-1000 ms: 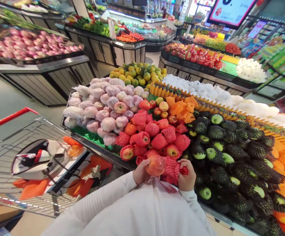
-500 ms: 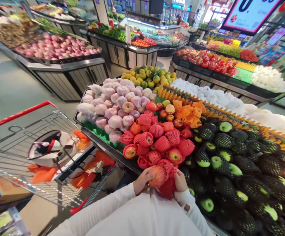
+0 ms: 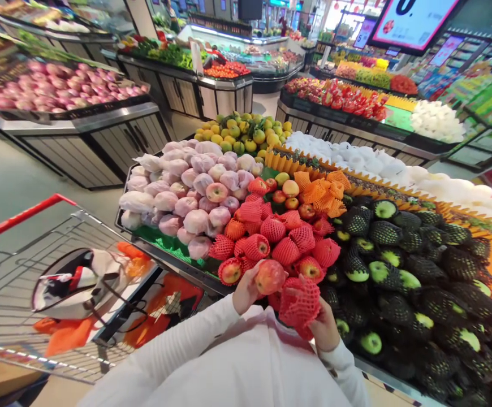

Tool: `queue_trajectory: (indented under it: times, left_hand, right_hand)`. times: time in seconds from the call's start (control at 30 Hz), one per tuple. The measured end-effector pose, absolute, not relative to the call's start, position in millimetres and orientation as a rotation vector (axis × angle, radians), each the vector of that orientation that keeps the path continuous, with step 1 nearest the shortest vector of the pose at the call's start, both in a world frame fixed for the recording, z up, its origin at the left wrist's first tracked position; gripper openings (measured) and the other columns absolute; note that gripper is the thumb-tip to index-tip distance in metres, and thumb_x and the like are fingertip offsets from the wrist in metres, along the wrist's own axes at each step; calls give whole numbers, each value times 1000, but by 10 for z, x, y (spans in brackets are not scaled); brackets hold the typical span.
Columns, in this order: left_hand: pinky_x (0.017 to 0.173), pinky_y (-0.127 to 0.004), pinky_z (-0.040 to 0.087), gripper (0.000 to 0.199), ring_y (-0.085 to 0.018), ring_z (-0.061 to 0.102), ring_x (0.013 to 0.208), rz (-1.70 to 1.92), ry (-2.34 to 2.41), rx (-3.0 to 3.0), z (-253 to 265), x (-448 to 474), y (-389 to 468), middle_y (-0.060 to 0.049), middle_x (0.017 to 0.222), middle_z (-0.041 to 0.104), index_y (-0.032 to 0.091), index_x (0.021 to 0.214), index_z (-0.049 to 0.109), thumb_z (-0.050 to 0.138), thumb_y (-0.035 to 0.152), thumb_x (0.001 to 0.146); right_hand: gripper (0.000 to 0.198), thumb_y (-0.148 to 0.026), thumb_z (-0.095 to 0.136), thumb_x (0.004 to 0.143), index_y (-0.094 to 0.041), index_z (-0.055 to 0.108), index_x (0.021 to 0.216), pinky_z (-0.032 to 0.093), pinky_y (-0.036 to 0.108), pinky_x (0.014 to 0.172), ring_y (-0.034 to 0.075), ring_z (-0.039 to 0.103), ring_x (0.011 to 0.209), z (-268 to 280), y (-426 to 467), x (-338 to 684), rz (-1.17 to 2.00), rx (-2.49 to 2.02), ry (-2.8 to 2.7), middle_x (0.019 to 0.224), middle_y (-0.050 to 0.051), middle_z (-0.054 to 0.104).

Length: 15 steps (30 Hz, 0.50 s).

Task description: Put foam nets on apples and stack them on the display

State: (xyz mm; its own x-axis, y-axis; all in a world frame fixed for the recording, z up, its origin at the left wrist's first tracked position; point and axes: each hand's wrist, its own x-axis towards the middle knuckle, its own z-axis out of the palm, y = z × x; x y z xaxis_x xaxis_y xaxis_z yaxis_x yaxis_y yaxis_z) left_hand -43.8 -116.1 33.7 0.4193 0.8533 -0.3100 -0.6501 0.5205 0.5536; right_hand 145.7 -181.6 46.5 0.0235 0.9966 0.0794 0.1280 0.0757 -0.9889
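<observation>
My left hand (image 3: 244, 293) holds a bare red apple (image 3: 269, 276) just in front of the fruit display. Beside it, my right hand (image 3: 324, 327) grips an empty red foam net sleeve (image 3: 299, 301). Both hands hover at the near edge of a pile of red-netted apples (image 3: 273, 237). White sleeves cover both my arms.
A metal shopping cart (image 3: 25, 282) with a red handle stands to my left, holding a white bag (image 3: 76, 282) and orange bags. Green apples in black nets (image 3: 398, 265) lie to the right, pale-wrapped apples (image 3: 186, 192) behind left. Other produce stands fill the aisle beyond.
The red net has come off the apple: one second ago both hands held them together, now the apple is in my left hand and the net apart in my right.
</observation>
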Motion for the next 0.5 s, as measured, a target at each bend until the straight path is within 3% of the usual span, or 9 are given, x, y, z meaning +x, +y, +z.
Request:
queue_trajectory:
  times: [0.13, 0.27, 0.5]
  left_hand:
    - [88, -32, 47, 57, -19, 57, 94, 902, 688, 627, 337, -568, -1059, -5, 103, 57, 22, 108, 48, 74, 54, 68]
    - [103, -34, 38, 67, -21, 49, 114, 898, 745, 1050, 323, -801, -1043, -7, 118, 47, 23, 117, 43, 81, 39, 65]
    - [109, -37, 35, 54, -25, 47, 123, 715, 837, 1160, 265, -1095, -899, -8, 125, 51, 26, 122, 46, 67, 50, 78]
  right_hand:
    - [35, -24, 79, 65, -18, 69, 97, 59, 34, 67, 23, 70, 72, 449, -1793, 1078, 921, -1389, -1466, 88, 9, 74]
    - [51, -20, 73, 69, -16, 60, 119, 57, 41, 88, 28, 68, 101, 291, -1742, 683, 776, -1466, -1421, 112, 14, 69]
    - [69, -28, 72, 73, -18, 47, 136, 47, 49, 102, 32, 56, 121, 115, -1690, 229, 505, -1545, -1508, 128, 16, 59]
